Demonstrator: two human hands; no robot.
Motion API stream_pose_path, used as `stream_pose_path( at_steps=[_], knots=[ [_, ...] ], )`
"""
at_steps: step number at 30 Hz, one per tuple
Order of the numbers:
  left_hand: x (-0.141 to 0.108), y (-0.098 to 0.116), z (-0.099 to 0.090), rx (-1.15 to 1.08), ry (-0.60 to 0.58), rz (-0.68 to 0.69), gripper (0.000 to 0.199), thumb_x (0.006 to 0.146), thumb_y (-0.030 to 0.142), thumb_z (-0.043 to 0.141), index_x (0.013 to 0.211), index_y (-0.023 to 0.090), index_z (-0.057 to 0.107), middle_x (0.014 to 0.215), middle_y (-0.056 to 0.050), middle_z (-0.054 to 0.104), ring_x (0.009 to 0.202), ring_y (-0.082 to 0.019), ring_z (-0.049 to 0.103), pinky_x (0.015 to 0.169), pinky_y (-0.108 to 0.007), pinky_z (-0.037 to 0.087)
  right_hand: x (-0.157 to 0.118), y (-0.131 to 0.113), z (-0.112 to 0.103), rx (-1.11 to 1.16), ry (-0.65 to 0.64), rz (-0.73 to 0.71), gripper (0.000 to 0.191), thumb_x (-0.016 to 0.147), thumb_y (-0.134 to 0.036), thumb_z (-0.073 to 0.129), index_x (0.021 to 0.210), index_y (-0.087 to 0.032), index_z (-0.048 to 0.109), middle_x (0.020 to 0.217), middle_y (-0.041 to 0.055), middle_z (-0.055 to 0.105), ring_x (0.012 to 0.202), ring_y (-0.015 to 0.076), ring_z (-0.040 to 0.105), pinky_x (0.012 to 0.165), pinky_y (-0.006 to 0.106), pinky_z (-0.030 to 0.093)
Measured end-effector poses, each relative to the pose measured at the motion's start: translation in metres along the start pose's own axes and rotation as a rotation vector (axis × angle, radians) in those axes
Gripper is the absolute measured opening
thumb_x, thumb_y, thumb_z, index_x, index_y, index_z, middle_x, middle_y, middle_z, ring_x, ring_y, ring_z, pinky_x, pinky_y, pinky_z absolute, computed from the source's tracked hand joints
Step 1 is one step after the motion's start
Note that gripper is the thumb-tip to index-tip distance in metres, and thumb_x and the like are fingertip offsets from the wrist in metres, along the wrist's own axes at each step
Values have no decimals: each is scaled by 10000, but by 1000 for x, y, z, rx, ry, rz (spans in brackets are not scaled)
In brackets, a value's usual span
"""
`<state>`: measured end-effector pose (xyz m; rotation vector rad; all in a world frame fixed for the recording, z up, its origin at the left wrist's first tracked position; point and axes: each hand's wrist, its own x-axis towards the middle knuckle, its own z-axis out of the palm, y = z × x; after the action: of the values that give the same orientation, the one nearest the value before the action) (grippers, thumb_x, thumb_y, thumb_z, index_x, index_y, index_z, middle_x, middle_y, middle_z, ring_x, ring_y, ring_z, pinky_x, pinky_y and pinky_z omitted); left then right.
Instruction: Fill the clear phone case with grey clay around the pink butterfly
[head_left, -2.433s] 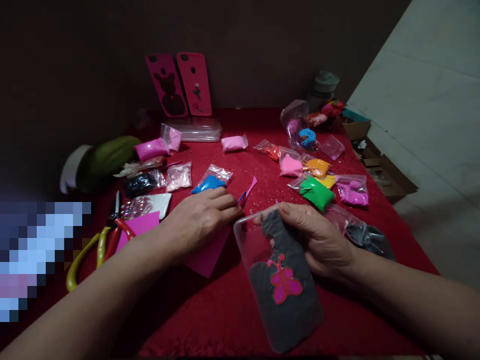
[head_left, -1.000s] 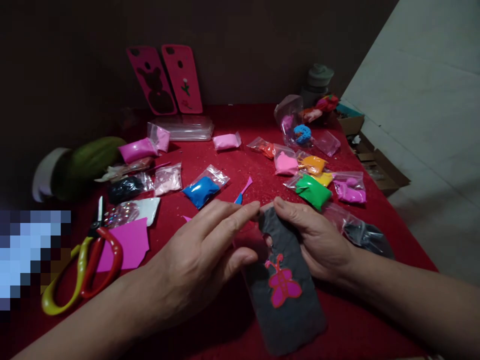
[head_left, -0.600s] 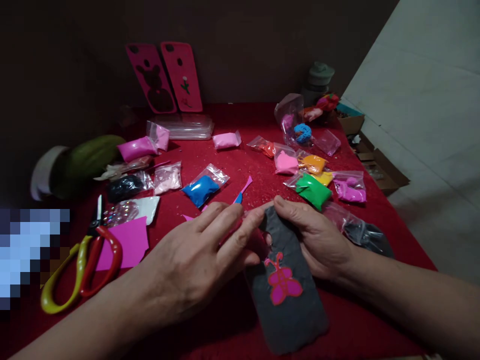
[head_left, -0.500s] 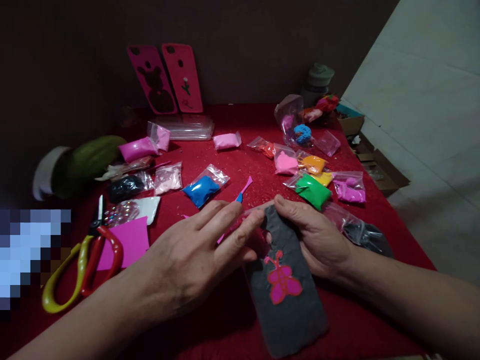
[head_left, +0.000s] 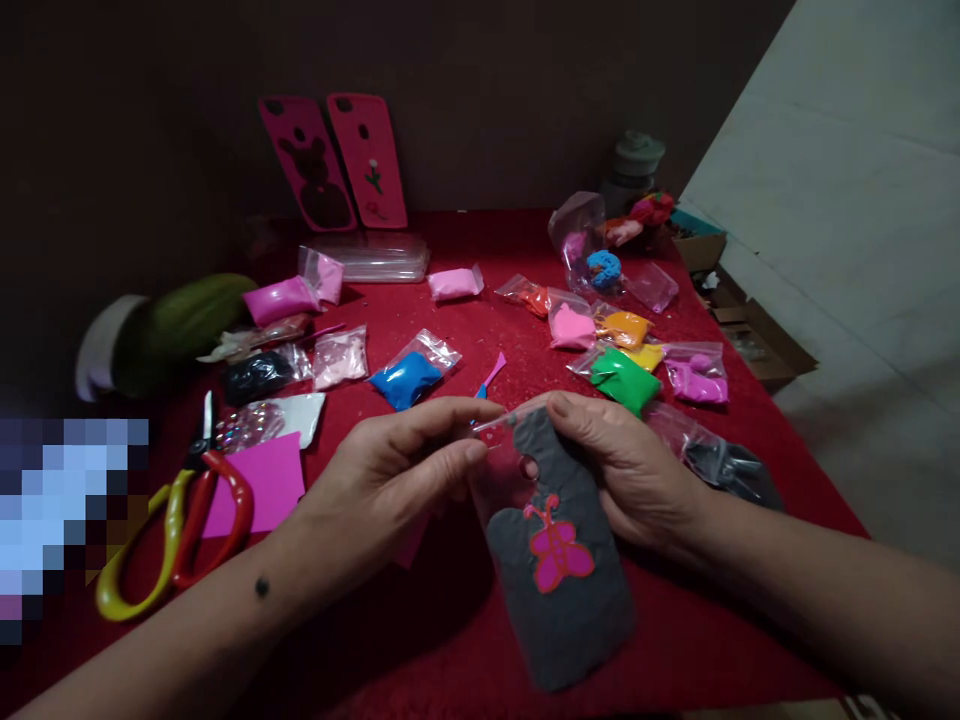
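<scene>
A clear phone case (head_left: 570,640), mostly covered in dark grey clay, is held tilted between my hands. A pink butterfly with an orange outline (head_left: 559,555) decorates its middle. Its upper left corner, around the camera opening, is bare and transparent. My left hand (head_left: 397,480) pinches that corner between thumb and fingers. With the thumb on the front of the upper right edge and the fingers behind, my right hand (head_left: 637,465) grips the case. Just beyond it lies a pink and blue modelling tool (head_left: 491,375), partly hidden by my left hand.
Scissors (head_left: 199,480) and a magenta sheet (head_left: 266,485) lie left on the red cloth. Bags of blue clay (head_left: 409,378), green clay (head_left: 626,375) and several other colours spread across it. Two decorated pink cases (head_left: 367,160) lean at the back, behind clear cases (head_left: 375,258).
My left hand has shifted from over the case's front to its upper left edge, with thumb and fingers now pinching it. The bare transparent corner has come into view.
</scene>
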<state>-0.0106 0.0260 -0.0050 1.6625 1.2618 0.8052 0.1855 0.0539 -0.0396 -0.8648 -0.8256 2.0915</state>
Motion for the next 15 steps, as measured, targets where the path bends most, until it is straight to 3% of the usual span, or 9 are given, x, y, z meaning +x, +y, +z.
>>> stream_pose_path(
  at_steps=[4, 6, 8, 11, 12, 15],
  knots=[
    [6, -6, -2, -61, -107, -95, 246, 897, 293, 592, 1094, 183, 693, 876, -41, 783, 729, -187, 727, 617, -267, 594, -13, -23, 7, -516, 188, -366, 299, 834, -405, 701, 1044, -207, 623, 954, 27, 658, 821, 137, 615, 707, 241, 492],
    [8, -14, -1, -5, -136, -50, 277, 901, 346, 588, 1091, 171, 687, 897, -61, 783, 757, -200, 732, 637, -283, 597, -32, -44, 11, -718, 289, -599, 263, 874, -376, 655, 1093, -239, 605, 1066, 28, 650, 904, 151, 615, 779, 264, 490],
    [9, -22, 1, 143, -104, 42, 322, 906, 392, 569, 1116, 169, 667, 866, -64, 775, 728, -198, 724, 601, -274, 583, -58, -64, 12, -942, 377, -738, 161, 899, -347, 623, 1027, -253, 655, 1021, 11, 669, 905, 149, 614, 783, 254, 477],
    [9, -32, 7, 436, 40, 191, 381, 911, 384, 546, 1223, 168, 579, 870, -69, 757, 688, -201, 712, 563, -277, 558, -97, -77, -6, -1265, 509, -801, 132, 891, -325, 628, 977, -255, 699, 982, 26, 690, 901, 181, 624, 803, 296, 479],
    [9, -33, 9, 535, 90, 232, 405, 913, 379, 539, 1256, 164, 547, 956, -94, 748, 749, -223, 720, 585, -298, 564, -106, -75, -19, -1404, 489, -749, 180, 874, -352, 640, 1010, -248, 696, 1009, 46, 685, 929, 209, 628, 842, 339, 483],
    [7, -29, 14, 750, 152, 334, 420, 943, 383, 475, 1279, 135, 517, 1189, -172, 659, 962, -300, 696, 691, -389, 572, -117, -54, -66, -1683, 583, -661, 370, 842, -391, 653, 1156, -197, 631, 1150, 125, 639, 1076, 294, 589, 946, 471, 456]
  ],
)
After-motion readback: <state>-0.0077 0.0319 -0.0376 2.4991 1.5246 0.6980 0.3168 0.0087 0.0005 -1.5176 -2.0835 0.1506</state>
